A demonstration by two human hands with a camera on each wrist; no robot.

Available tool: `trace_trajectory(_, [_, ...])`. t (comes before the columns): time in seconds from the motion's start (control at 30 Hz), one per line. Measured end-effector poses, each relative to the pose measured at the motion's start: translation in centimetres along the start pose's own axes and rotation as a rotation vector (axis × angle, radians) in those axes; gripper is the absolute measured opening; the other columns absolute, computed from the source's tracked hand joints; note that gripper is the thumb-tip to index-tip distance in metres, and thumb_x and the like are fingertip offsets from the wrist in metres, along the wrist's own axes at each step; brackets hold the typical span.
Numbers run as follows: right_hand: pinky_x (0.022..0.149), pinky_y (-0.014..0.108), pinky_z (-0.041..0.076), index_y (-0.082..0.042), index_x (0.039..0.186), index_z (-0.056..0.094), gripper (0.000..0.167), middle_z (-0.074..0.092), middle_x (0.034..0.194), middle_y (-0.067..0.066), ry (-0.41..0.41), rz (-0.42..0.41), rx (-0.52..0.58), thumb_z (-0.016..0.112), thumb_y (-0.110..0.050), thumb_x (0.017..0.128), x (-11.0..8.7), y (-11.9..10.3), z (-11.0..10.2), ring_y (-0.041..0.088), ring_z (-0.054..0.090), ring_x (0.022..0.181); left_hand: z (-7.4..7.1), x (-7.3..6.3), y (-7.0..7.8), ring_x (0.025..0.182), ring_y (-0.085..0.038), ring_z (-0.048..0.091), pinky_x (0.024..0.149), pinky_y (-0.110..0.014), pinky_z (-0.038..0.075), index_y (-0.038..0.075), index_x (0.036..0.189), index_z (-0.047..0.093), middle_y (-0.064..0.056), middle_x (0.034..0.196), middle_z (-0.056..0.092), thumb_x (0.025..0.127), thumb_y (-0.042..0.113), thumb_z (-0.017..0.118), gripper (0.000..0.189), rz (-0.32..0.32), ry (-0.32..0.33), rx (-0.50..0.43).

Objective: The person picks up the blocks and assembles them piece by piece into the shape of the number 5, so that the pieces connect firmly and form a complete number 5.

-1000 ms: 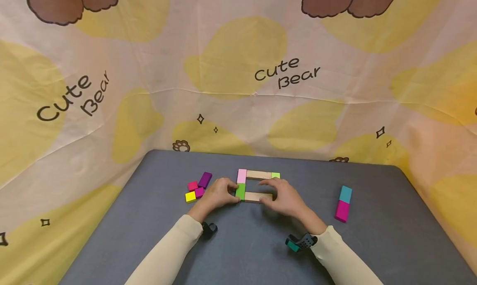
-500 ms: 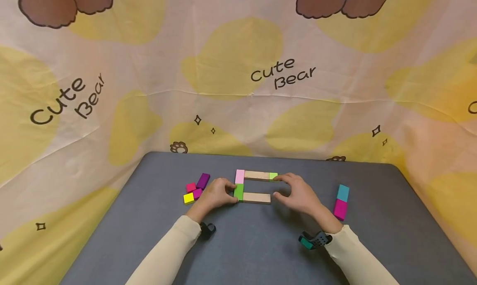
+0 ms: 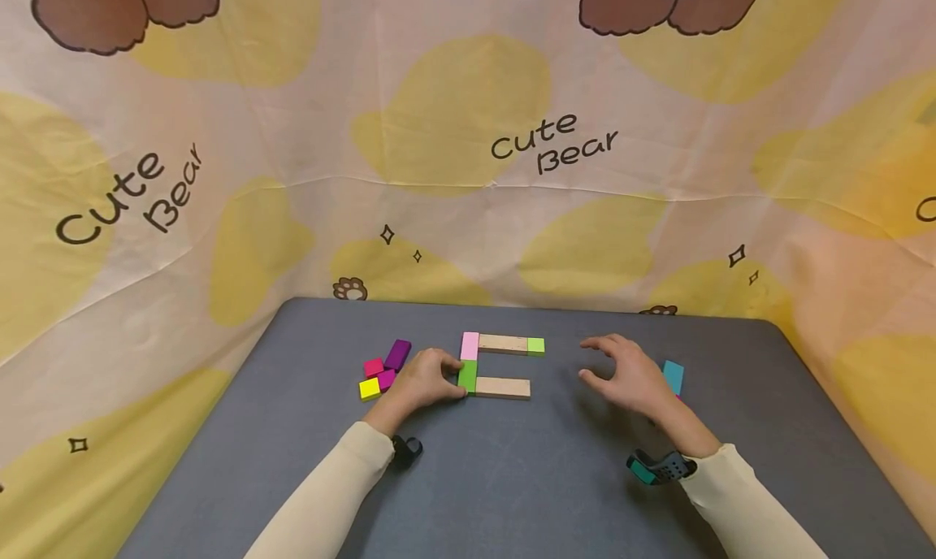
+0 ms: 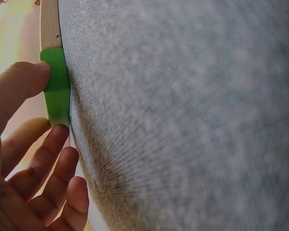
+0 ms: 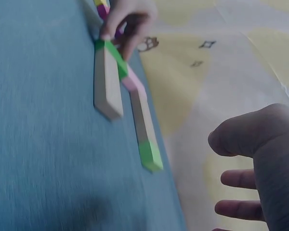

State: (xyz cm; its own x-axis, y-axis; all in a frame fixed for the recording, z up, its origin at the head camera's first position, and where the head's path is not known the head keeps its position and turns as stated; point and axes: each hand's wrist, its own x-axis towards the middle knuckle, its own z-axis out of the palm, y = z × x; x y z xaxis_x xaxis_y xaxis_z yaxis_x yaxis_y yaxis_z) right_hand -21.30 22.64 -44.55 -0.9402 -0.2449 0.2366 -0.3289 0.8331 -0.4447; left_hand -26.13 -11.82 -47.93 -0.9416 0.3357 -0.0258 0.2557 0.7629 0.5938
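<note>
My left hand [image 3: 426,376] pinches a green block [image 3: 468,376] between thumb and fingertips at the near left corner of a block outline; the left wrist view shows the thumb on the green block's face [image 4: 57,82]. A pink block [image 3: 470,345] stands behind it. From the pink one a plain wooden block [image 3: 503,344] runs right to a small light-green block [image 3: 536,347]. Another wooden block [image 3: 502,388] reaches right from the green one. My right hand [image 3: 629,379] hovers right of the outline, thumb and fingers spread apart, holding nothing.
Left of my left hand lie a purple block [image 3: 398,354], a red block [image 3: 374,367], a magenta block [image 3: 386,380] and a yellow block [image 3: 370,389]. A blue block [image 3: 673,377] is at the right, partly behind my right hand. The grey table [image 3: 468,494] meets a printed cloth [image 3: 453,136].
My right hand has moved right, away from the near wooden block, and now covers most of the magenta block at the right. The left hand stays on the green block.
</note>
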Motion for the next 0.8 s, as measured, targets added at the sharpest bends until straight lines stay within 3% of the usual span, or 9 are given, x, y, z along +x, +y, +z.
trace_trajectory(0.4, [0.074, 0.055, 0.049, -0.010, 0.126, 0.060, 0.044, 0.056, 0.128, 0.019, -0.044, 0.100, -0.092, 0.067, -0.031, 0.088, -1.1, 3.4, -3.2, 0.040, 0.057, 0.105, 0.0, 0.0, 0.1, 0.089, -0.013, 0.058, 0.084, -0.035, 0.051, 0.012, 0.113, 0.073, -0.001, 0.103, 0.070, 0.071, 0.031, 0.085, 0.048, 0.002, 0.002, 0.002])
trace_trajectory(0.8, [0.070, 0.054, 0.050, -0.007, 0.127, 0.058, 0.048, 0.052, 0.131, 0.024, -0.085, 0.178, -0.156, 0.064, -0.035, 0.089, -2.0, 7.3, -4.0, 0.045, 0.057, 0.106, -0.2, 0.0, 0.2, 0.090, -0.014, 0.059, 0.085, -0.036, 0.052, 0.010, 0.113, 0.073, -0.002, 0.104, 0.071, 0.071, 0.029, 0.084, 0.048, -0.005, -0.016, -0.018])
